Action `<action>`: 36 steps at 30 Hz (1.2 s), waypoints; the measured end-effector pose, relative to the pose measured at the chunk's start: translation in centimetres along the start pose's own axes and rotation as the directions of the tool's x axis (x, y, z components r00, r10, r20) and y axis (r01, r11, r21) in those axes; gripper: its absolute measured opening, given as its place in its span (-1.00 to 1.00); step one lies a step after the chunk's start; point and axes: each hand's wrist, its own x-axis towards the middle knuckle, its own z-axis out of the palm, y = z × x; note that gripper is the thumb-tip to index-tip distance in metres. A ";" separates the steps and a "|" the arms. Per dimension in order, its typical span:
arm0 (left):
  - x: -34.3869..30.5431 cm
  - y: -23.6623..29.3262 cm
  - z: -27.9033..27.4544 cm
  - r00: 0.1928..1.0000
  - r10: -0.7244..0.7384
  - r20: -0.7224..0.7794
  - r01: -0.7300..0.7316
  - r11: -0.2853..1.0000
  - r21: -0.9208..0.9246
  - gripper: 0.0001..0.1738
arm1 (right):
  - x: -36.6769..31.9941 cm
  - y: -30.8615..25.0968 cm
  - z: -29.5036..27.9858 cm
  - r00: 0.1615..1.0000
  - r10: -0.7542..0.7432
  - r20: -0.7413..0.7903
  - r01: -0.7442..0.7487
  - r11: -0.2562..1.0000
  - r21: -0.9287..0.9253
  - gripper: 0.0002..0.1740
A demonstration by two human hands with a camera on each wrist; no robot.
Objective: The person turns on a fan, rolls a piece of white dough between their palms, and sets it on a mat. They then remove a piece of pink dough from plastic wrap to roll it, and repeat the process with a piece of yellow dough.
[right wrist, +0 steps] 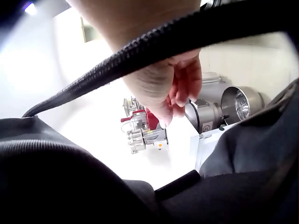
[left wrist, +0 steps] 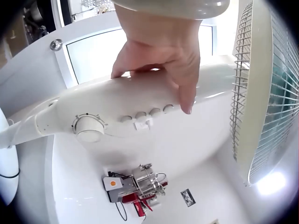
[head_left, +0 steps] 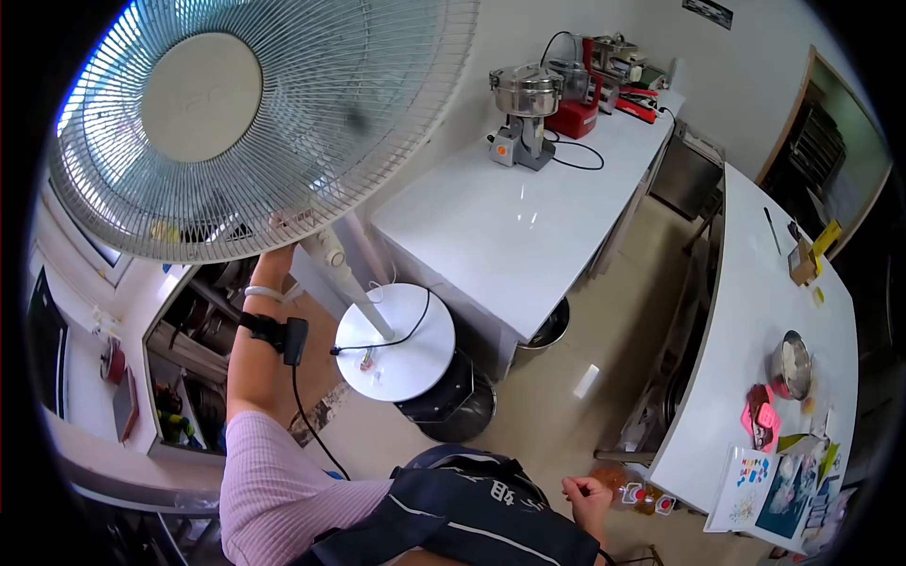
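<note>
A white standing fan (head_left: pixel 344 278) with a wide wire grille fills the upper left of the head view. My left hand (left wrist: pixel 163 60) grips its control housing (left wrist: pixel 117 100) from above. The thumb lies down the front beside a row of buttons (left wrist: pixel 141 115), while the other fingers pass over the top and are partly hidden. Left of the buttons sits a round dial (left wrist: pixel 88 128). In the head view the grille partly covers this left hand (head_left: pixel 283 231). Low at my side, my right hand (head_left: pixel 587 500) hangs with loosely curled fingers and holds nothing.
The fan's round base (head_left: pixel 406 330) has a black cord across it. Behind it, a white counter (head_left: pixel 491 217) bears a steel grinder (head_left: pixel 526 99) and a red appliance (head_left: pixel 574 118). On the right table (head_left: pixel 746 311) stands a metal bowl (head_left: pixel 791 366). Bottles (head_left: pixel 642 495) stand near my right hand.
</note>
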 end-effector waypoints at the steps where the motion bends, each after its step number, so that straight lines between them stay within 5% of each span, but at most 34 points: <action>1: 1.0 2.5 -1.2 0.947 -0.312 0.080 0.290 0.719 -0.632 -0.37 | 0.1 0.0 0.0 1.000 -0.023 0.003 0.023 1.000 -0.013 -0.87; 2: 1.6 3.8 -1.8 0.818 -0.466 0.337 0.398 0.035 -0.917 -0.37 | 0.2 -0.1 0.1 1.000 -0.026 0.000 0.026 1.000 -0.006 -0.87; 3: 1.6 3.5 -1.2 0.853 -0.442 0.278 0.365 0.124 -0.923 -0.37 | 0.2 -0.1 -0.1 1.000 -0.018 -0.009 0.018 1.000 -0.009 -0.87; 8: 2.7 7.0 -2.3 0.847 -0.477 0.235 0.340 0.147 -0.929 -0.40 | 0.6 -0.2 0.0 1.000 -0.014 -0.024 0.015 1.000 0.015 -0.86; 10: 3.3 9.4 -3.2 0.794 -0.581 0.179 0.440 0.346 -0.828 -0.57 | 0.8 0.1 -0.1 0.998 -0.059 -0.002 0.059 0.998 -0.034 -0.86; 11: 2.9 8.1 -2.0 0.797 -0.576 0.184 0.442 0.347 -0.827 -0.57 | 1.0 -0.3 -0.2 0.999 -0.054 -0.007 0.054 0.998 -0.031 -0.86; 12: 2.2 5.7 -0.1 0.874 -0.485 0.018 0.410 0.718 -0.562 -0.57 | 1.4 -1.0 -0.6 0.998 -0.061 0.014 0.061 0.998 -0.024 -0.87; 13: 1.6 4.2 1.2 0.945 -0.319 -0.080 0.302 0.938 -0.172 -0.55 | 1.6 -1.8 -0.7 0.998 -0.059 0.034 0.059 0.998 -0.014 -0.87; 14: 1.9 5.9 0.3 0.946 -0.315 -0.072 0.300 0.939 -0.169 -0.55 | 2.0 -3.1 -1.1 0.997 -0.069 0.034 0.069 0.997 -0.017 -0.89; 15: 3.0 9.2 -1.8 0.870 -0.478 -0.122 0.409 0.838 -0.362 -0.51 | 2.3 -5.1 -1.6 0.996 -0.081 0.033 0.082 0.996 -0.019 -0.91; 16: 3.6 11.1 -2.9 0.765 -0.631 -0.133 0.475 0.691 -0.545 -0.46 | 2.6 -7.4 -2.1 0.969 -0.247 0.021 0.248 0.962 -0.113 -0.92; 17: 3.2 8.8 -0.9 0.769 -0.626 -0.128 0.474 0.694 -0.542 -0.46 | 2.7 -10.3 -2.6 0.913 -0.406 0.023 0.402 0.892 -0.206 -0.94; 19: 2.6 2.4 4.4 0.739 -0.592 -0.322 0.477 0.797 -0.370 -0.35 | 1.9 -17.4 -2.9 0.867 -0.497 0.019 0.478 0.822 -0.309 -0.96; 23: 4.2 10.3 -0.8 0.779 -0.559 -0.284 0.424 0.803 -0.418 -0.32 | -1.3 -26.7 -3.0 0.549 -0.835 0.035 0.773 0.491 -0.402 -0.86; 25: 4.2 9.9 -0.5 0.780 -0.533 -0.328 0.314 0.786 -0.532 -0.34 | -2.5 -31.2 -3.6 0.319 -0.880 0.352 0.920 0.199 -0.337 -0.87; 28: 4.5 9.9 0.2 0.721 -0.548 -0.425 0.300 0.799 -0.522 -0.55 | -4.5 -33.7 -2.6 0.337 -0.862 0.378 0.878 0.143 -0.456 -0.82; 30: 4.6 10.1 0.0 0.733 -0.573 -0.366 0.265 0.736 -0.623 -0.46 | -4.7 -34.3 -2.0 0.234 -0.919 0.317 0.966 0.184 -0.178 -0.78; 35: 4.3 7.8 1.7 0.721 -0.574 -0.387 0.167 0.687 -0.708 -0.35 | -5.7 -36.5 -1.7 0.348 -0.865 0.362 0.935 0.293 -0.199 -0.79; 36: 4.0 7.8 2.0 0.683 -0.633 -0.365 0.187 0.634 -0.750 -0.36 | -6.3 -37.0 -2.0 0.442 -0.808 0.390 0.897 0.394 -0.200 -0.78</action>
